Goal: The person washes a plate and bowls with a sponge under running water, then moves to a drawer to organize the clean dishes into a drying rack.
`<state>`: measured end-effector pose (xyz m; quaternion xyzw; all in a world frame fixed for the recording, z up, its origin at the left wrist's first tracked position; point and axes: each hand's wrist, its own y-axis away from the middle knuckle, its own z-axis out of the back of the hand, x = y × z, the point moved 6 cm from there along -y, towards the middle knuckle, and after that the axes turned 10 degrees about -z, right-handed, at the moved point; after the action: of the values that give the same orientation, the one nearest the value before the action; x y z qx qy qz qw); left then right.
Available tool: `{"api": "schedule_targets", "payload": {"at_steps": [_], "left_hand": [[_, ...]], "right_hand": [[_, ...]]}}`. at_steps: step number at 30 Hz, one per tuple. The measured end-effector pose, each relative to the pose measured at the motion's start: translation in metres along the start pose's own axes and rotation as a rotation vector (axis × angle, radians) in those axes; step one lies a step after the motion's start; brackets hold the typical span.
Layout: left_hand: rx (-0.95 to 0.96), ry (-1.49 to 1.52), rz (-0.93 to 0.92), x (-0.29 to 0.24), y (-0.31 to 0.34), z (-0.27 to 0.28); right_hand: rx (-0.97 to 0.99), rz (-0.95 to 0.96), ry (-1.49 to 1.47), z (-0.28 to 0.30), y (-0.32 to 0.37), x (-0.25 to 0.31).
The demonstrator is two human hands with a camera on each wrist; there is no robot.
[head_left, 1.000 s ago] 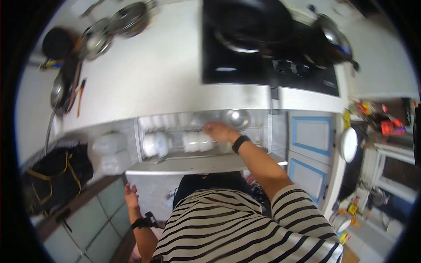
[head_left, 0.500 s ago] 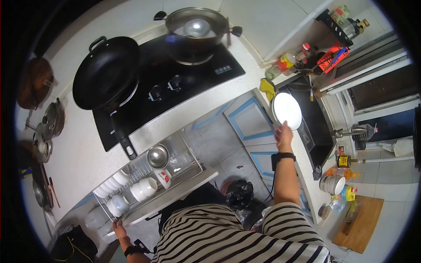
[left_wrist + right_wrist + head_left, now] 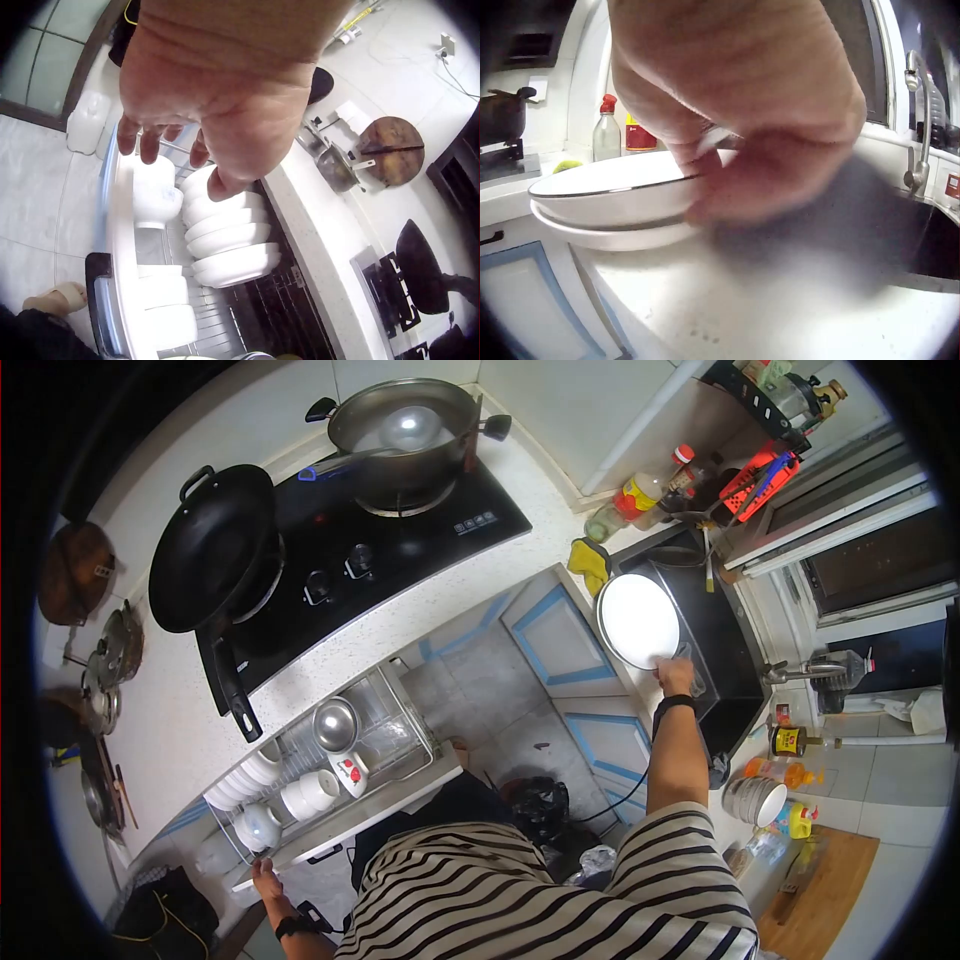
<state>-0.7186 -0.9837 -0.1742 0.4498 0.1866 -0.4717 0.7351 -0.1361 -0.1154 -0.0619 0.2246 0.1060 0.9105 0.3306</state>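
Two stacked white plates (image 3: 640, 622) lie at the counter edge by the sink in the head view. My right hand (image 3: 676, 674) pinches the near rim; in the right wrist view the thumb and fingers of that hand (image 3: 742, 112) are on the edge of the upper plate (image 3: 615, 176), above a second one. My left hand (image 3: 266, 880) is at the front left corner of the pulled-out dish drawer (image 3: 400, 785). In the left wrist view the left hand (image 3: 217, 105) hangs over white bowls (image 3: 154, 195) and stacked dishes (image 3: 232, 255), fingers loosely bent, holding nothing.
A black wok (image 3: 212, 550) and a steel wok (image 3: 400, 435) stand on the hob (image 3: 340, 570). The sink (image 3: 715, 650) is beyond the plates, with a yellow cloth (image 3: 590, 564) beside them. Stacked bowls (image 3: 755, 800) and a cutting board (image 3: 825, 885) are at the right.
My right hand has moved from over the drawer to the plates by the sink and now pinches their rim. The view has swung to the right. My left hand has come to the drawer's corner.
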Motion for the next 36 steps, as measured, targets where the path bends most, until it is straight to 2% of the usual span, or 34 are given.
{"api": "schedule_targets", "payload": {"at_steps": [3,6,9,13,16,17,18,21,22,23,24,26,29,31,32,35,36], "left_hand": [[-0.011,-0.006,0.011,-0.016,0.01,-0.012],[0.03,-0.049,-0.037,-0.016,-0.003,-0.014],[0.037,-0.087,-0.07,-0.025,-0.003,-0.014],[-0.022,-0.053,-0.069,-0.033,-0.005,-0.014],[-0.017,-0.085,-0.179,-0.045,-0.012,-0.018],[0.042,-0.047,-0.228,-0.045,-0.017,-0.021],[0.054,0.068,-0.23,-0.012,-0.05,-0.014],[-0.026,-0.326,-0.342,-0.008,-0.063,-0.007],[-0.002,-0.323,-0.37,-0.02,-0.054,-0.011],[0.035,-0.269,-0.342,-0.022,-0.056,-0.015],[0.015,-0.267,-0.336,-0.032,-0.048,-0.016],[0.008,-0.207,-0.295,-0.055,-0.029,-0.023],[0.065,-0.092,-0.282,-0.057,-0.03,-0.025],[0.135,-0.094,-0.255,-0.056,-0.032,-0.02],[0.133,-0.061,-0.258,-0.04,-0.042,-0.017],[0.165,-0.049,-0.219,-0.045,-0.034,0.0],[0.163,-0.056,-0.257,-0.031,-0.044,0.006]], "right_hand": [[-0.054,0.037,-0.07,0.016,-0.006,0.004],[-0.076,-0.005,-0.421,0.03,-0.011,0.009],[-0.271,0.15,-0.129,0.052,-0.045,0.014],[-0.414,0.371,0.13,0.108,0.039,0.069],[-0.531,0.467,0.368,0.129,0.082,0.097],[-0.574,0.483,0.441,0.131,0.08,0.099],[-0.609,0.635,0.439,0.131,0.054,0.089],[-0.573,0.948,0.181,0.143,0.058,0.069],[-0.312,0.784,0.042,0.145,0.09,0.069],[-0.12,0.852,-0.116,0.134,0.064,0.056],[0.185,0.752,-0.294,0.118,0.096,0.056],[0.476,0.575,-0.403,0.074,0.157,0.053],[0.748,0.337,-0.351,0.008,0.259,0.045],[0.901,0.43,-0.349,-0.051,0.299,0.035],[0.983,0.376,-0.297,-0.077,0.328,0.031],[1.274,0.226,-0.086,-0.154,0.411,0.016],[1.314,0.199,-0.053,-0.173,0.445,0.016]]}}
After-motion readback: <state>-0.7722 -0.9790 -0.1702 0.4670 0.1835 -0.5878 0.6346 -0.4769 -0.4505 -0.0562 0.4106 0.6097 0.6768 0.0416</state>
